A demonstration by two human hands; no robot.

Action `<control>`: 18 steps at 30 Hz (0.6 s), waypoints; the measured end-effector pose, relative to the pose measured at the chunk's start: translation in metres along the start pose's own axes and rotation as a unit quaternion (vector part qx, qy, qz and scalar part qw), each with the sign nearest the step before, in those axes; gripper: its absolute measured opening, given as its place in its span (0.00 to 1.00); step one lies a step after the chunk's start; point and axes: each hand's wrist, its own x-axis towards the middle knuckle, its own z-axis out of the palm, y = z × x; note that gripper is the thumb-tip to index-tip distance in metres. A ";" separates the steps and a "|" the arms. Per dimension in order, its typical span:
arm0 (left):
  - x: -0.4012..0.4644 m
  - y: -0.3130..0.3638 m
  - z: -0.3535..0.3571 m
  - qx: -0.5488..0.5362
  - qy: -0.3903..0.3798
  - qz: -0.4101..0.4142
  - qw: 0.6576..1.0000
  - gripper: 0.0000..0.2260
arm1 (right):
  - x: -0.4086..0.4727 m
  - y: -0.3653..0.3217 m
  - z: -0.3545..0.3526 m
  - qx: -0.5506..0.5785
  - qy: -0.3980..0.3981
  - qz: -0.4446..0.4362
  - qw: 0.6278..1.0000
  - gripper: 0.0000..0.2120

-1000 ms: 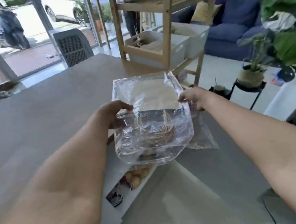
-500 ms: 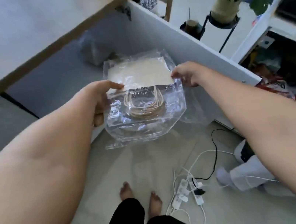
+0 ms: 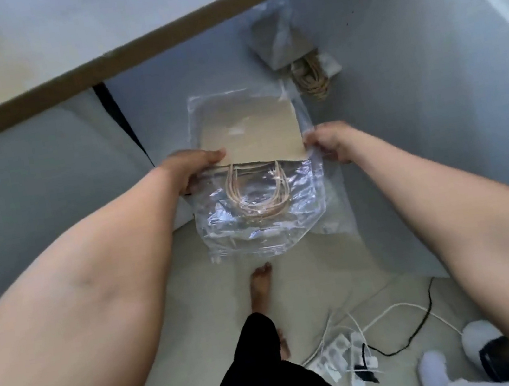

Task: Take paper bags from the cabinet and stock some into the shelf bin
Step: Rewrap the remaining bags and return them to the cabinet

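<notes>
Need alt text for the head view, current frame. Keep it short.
Both hands, left hand and right hand, hold a clear plastic pack of paper bags in front of an open white cabinet, where another pack lies. Below: bare feet and a power strip on the floor.

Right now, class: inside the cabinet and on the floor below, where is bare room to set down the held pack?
Both hands, left hand and right hand, hold the wrapped pack of paper bags. The cabinet floor left of the other bag bundle is bare. The floor by the power strip and cables is crowded.
</notes>
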 end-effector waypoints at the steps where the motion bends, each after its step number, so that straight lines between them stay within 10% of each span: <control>1: 0.011 0.006 -0.008 -0.011 0.011 0.001 1.000 0.14 | 0.016 -0.011 0.009 -0.035 -0.004 -0.018 0.999 0.06; 6: 0.075 0.039 -0.038 -0.069 0.095 0.009 0.993 0.35 | 0.089 -0.072 0.038 -0.198 -0.063 -0.111 0.972 0.05; 13: 0.140 0.058 -0.056 -0.092 0.141 -0.020 0.986 0.16 | 0.179 -0.119 0.085 -0.200 -0.033 -0.142 0.969 0.03; 18: 0.159 0.061 -0.068 -0.169 0.156 -0.017 0.973 0.30 | 0.199 -0.137 0.111 -0.159 -0.053 -0.177 0.970 0.18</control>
